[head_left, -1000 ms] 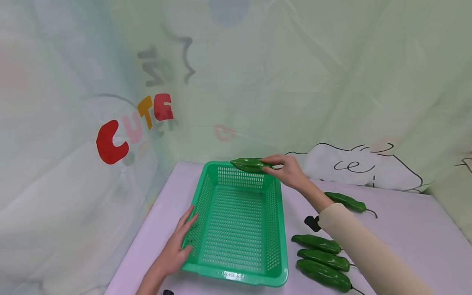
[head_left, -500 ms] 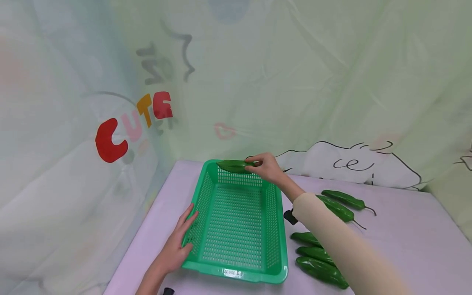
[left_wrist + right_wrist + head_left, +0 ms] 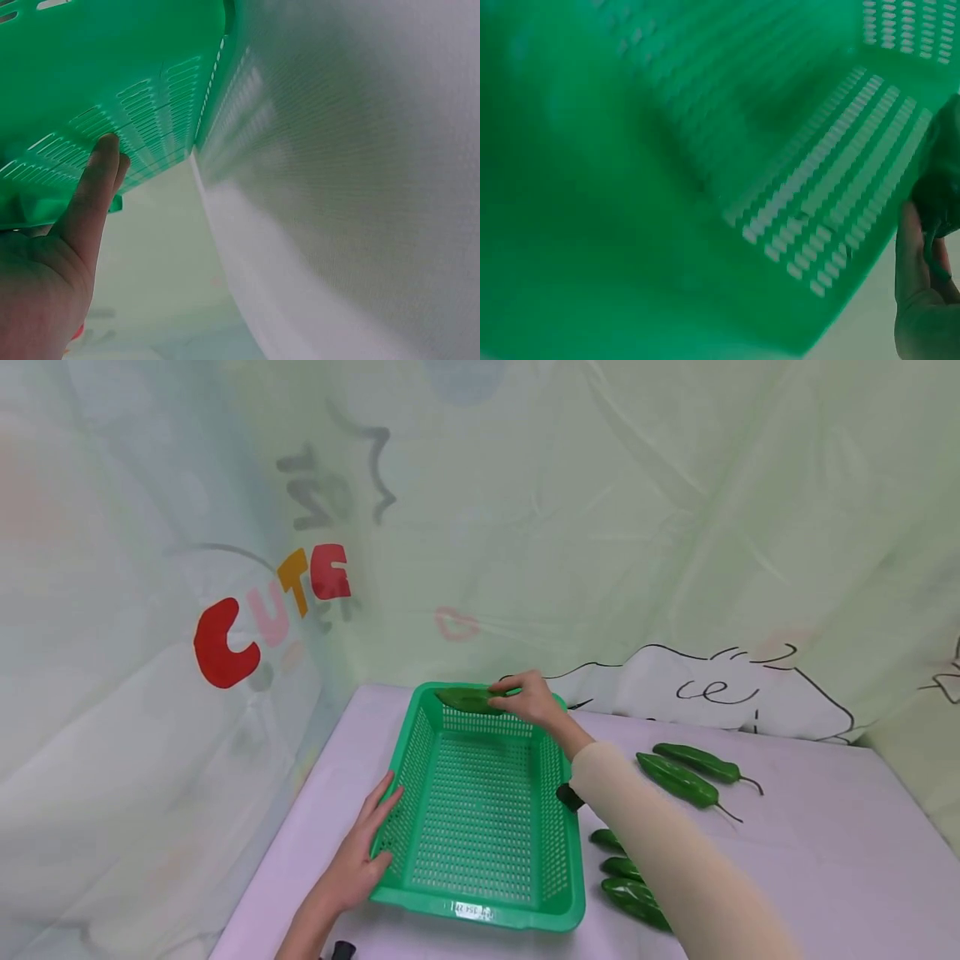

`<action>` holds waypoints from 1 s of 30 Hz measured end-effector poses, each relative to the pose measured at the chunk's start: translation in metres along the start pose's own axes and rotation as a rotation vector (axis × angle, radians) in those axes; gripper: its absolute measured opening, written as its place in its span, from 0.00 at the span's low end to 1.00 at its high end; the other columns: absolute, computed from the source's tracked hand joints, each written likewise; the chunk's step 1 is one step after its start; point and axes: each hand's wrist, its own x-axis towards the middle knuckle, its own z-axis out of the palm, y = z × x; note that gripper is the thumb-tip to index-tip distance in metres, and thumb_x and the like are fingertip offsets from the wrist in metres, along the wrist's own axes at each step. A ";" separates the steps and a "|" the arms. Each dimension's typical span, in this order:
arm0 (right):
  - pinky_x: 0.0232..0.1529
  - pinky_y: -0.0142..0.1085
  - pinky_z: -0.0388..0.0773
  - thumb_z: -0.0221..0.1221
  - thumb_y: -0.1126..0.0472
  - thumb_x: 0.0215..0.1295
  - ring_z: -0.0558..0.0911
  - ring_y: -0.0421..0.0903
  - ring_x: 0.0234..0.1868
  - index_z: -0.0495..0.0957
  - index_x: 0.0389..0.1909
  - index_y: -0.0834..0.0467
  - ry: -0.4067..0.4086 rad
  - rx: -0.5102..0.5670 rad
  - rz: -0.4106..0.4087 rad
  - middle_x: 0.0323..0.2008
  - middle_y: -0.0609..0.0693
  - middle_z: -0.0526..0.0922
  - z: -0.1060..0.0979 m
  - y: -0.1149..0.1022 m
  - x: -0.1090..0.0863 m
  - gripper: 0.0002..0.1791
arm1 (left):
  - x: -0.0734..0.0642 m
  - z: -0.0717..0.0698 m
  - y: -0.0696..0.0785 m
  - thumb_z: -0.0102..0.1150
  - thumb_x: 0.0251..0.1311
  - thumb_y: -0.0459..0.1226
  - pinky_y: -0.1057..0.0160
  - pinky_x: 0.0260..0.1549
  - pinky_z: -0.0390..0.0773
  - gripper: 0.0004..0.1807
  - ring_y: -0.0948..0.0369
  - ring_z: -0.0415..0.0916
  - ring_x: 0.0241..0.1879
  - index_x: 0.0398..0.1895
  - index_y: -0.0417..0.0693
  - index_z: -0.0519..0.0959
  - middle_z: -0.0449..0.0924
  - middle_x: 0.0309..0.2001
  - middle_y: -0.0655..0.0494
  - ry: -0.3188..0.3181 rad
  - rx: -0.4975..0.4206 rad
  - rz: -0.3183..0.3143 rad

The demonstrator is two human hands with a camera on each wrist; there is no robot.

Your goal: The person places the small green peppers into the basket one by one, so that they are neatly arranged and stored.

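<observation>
The right hand (image 3: 528, 697) has carried its pepper (image 3: 467, 700) further left along the far end of the basket (image 3: 532, 919). The sleeve (image 3: 667, 852) has swung left too, uncovering a second pepper (image 3: 678, 779) behind and hiding more of the three nearer peppers (image 3: 633, 900).

Your head camera looked forward and down from farthest back, with the green basket (image 3: 480, 827) whole at lower centre. Your left wrist camera faced along its outside, close, at upper left; your right wrist camera peered nearly into it. Head and right wrist views shared the pepper (image 3: 463, 700), at centre and right edge respectively.
</observation>
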 end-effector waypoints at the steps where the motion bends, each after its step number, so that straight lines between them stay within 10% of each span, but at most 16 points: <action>1: 0.55 0.50 0.75 0.62 0.65 0.63 0.74 0.60 0.62 0.82 0.51 0.68 -0.003 -0.011 -0.003 0.55 0.64 0.80 0.002 0.000 0.001 0.17 | 0.000 0.000 -0.001 0.48 0.40 0.19 0.31 0.64 0.47 0.49 0.45 0.39 0.76 0.75 0.39 0.57 0.42 0.79 0.51 0.000 -0.001 0.006; 30: 0.55 0.49 0.76 0.65 0.69 0.59 0.77 0.59 0.58 0.84 0.48 0.68 -0.015 -0.070 0.104 0.51 0.62 0.83 0.047 0.042 0.012 0.15 | 0.002 -0.001 -0.006 0.48 0.42 0.18 0.33 0.65 0.49 0.49 0.48 0.40 0.77 0.76 0.39 0.56 0.41 0.79 0.52 -0.001 0.017 0.029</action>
